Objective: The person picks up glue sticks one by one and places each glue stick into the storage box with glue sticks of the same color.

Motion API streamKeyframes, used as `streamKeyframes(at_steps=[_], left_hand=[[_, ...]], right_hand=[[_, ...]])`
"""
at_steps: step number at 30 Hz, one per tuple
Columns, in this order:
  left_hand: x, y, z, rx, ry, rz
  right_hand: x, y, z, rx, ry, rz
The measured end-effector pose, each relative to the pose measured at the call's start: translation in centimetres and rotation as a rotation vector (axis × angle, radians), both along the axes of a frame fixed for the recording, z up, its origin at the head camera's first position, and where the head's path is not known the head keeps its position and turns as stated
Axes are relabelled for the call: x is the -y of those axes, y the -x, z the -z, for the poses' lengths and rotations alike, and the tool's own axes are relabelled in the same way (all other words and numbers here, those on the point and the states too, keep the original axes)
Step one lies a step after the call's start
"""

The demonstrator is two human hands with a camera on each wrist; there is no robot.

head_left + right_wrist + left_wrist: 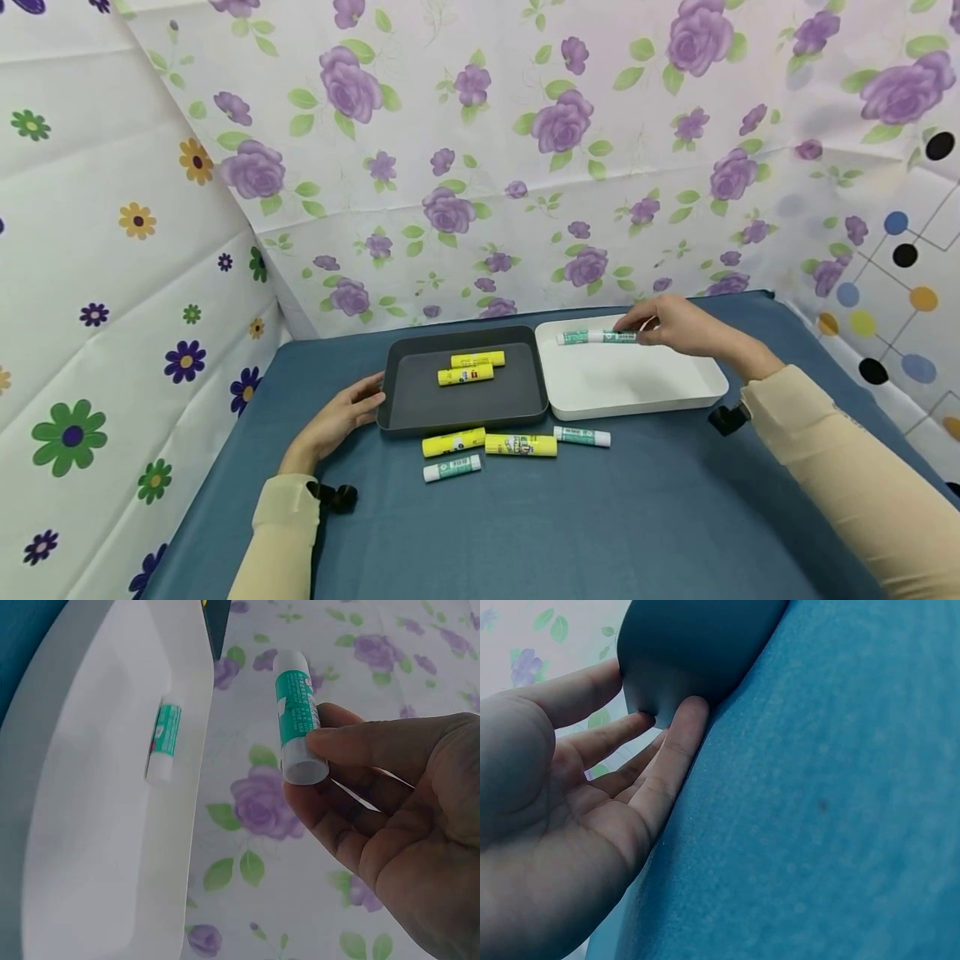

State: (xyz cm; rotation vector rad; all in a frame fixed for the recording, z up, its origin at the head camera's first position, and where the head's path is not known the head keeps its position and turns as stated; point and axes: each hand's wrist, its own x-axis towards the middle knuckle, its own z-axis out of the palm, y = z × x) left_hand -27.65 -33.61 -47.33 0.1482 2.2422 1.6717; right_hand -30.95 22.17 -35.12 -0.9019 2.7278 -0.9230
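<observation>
My right hand (678, 325) pinches a green-and-white glue stick (296, 705) between thumb and fingers, above the white tray (633, 383). Another green-and-white glue stick (166, 731) lies inside that tray, near its far side. At the left side of the dark grey tray (465, 412), my left hand (341, 421) touches the outer wall. Its fingers are fairly straight, with fingertips (688, 712) against the tray in the left wrist view. Inside the grey tray lie two yellow glue sticks, one farther back (477, 359) and one nearer (466, 375).
In front of the trays on the blue cloth (525, 533) lie two yellow glue sticks, a left one (453, 442) and a right one (521, 445). Two green-and-white glue sticks, one nearer (452, 468) and one farther right (582, 437), lie there too. A flowered curtain (450, 167) hangs behind.
</observation>
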Motion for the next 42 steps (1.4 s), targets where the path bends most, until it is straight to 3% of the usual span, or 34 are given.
streamKeyframes(at_steps=[13,32,42], left_hand=[[0.2,0.1,0.0,0.007,0.006,-0.004],[0.2,0.0,-0.2,-0.006,-0.003,0.0],[0.3,0.0,0.0,-0.011,-0.007,0.0]], right_hand=[[-0.9,3.6,-0.1,0.055,-0.031,0.014],[-2.5,7.9,2.2,0.255,-0.019,0.062],[-3.0,9.6,5.0,0.299,-0.042,0.078]])
